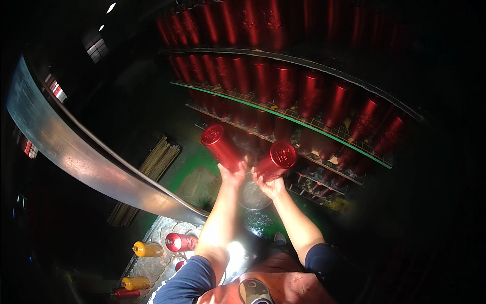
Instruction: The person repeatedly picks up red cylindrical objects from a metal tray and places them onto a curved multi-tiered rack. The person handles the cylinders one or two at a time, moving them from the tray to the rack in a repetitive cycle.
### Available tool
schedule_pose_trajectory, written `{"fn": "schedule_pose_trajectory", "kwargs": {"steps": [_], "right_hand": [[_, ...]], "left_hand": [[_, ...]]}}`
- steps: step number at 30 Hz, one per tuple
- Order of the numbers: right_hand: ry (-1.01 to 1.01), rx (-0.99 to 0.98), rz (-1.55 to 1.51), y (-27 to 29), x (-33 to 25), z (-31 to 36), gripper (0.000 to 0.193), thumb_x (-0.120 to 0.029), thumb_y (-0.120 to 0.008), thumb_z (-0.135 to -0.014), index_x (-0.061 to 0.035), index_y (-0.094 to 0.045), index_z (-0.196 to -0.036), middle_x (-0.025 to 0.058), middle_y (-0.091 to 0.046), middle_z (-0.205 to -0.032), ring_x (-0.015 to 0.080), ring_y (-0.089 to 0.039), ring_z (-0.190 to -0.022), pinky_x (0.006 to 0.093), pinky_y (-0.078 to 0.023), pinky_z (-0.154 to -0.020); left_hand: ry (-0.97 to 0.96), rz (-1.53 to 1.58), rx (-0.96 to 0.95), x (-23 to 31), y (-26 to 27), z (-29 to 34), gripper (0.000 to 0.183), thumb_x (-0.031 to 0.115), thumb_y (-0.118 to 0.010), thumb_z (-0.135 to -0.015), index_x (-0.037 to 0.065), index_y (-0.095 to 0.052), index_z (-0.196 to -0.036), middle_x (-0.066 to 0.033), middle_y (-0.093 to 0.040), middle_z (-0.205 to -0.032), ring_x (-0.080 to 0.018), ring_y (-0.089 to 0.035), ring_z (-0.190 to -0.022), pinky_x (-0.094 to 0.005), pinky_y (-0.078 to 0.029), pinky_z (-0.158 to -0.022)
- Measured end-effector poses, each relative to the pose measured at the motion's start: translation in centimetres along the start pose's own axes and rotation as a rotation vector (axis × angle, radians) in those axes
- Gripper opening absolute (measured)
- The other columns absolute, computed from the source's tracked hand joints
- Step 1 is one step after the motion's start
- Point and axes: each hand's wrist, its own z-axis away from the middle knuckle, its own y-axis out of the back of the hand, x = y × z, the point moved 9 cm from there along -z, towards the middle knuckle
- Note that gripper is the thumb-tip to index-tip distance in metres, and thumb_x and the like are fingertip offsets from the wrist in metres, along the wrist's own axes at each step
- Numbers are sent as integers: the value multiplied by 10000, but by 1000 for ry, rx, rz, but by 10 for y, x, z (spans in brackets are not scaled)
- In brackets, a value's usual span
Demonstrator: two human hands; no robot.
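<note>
My left hand is closed round the lower part of a glossy red metal flask, which tilts away to the left with its flat round end up. Beside it, my right hand grips a second red flask, whose embossed round end faces up toward me. The two flasks are held apart, in front of a rack. Rows of similar red flasks stand upright on its shelves.
A metal-topped table at lower left carries yellow flasks and red flasks lying on their sides. A wide curved metal sheet rises beside it. Long thin sticks lie bundled on the floor.
</note>
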Motion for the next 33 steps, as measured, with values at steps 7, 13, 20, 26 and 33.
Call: {"fn": "schedule_pose_trajectory", "kwargs": {"steps": [7, 13, 20, 26, 33], "right_hand": [[154, -110, 106, -8, 36, 148, 617, -385, -605, -915, 33, -492, -1354, 297, -465, -1343, 481, -524, -1143, 512, -558, -931], [304, 86, 124, 12, 55, 281, 540, -446, -511, -944, -45, -569, -1300, 254, -522, -1315, 487, -545, -1116, 540, -569, -878], [778, 402, 955, 90, -25, 377, 496, -412, -492, -980, -103, -533, -1366, 121, -521, -1417, 324, -496, -1283, 519, -481, -1011], [261, 91, 316, 81, 74, 408, 483, -482, -458, -1005, -291, -456, -1449, 282, -394, -1449, 505, -493, -1191, 539, -504, -964], [315, -24, 976, 77, 131, 381, 513, -473, -378, -1038, -259, -366, -1504, 333, -415, -1405, 498, -520, -1187, 516, -500, -1007]], "left_hand": [[-101, -403, 47, -63, 10, 60, 731, 728, -338, -929, 96, -566, -1216, -143, -655, -1068, -365, -652, -824, -316, -600, -556], [-86, -692, -132, -106, 16, 182, 511, 559, -433, -973, 134, -560, -1226, -75, -673, -1091, -250, -679, -936, -440, -589, -722], [-598, -1194, -232, -95, 51, 301, 471, 402, -561, -991, 38, -614, -1286, -80, -662, -1150, -148, -596, -1055, -321, -454, -974], [-693, -1265, -72, -6, 44, 476, 421, 256, -620, -959, 51, -591, -1325, -59, -644, -1218, -174, -588, -1122, -329, -459, -993], [-1537, -1391, 448, 231, 62, 780, 483, 337, -707, -881, 71, -643, -1279, 16, -647, -1002, -73, -594, -930, -250, -482, -877]]}}
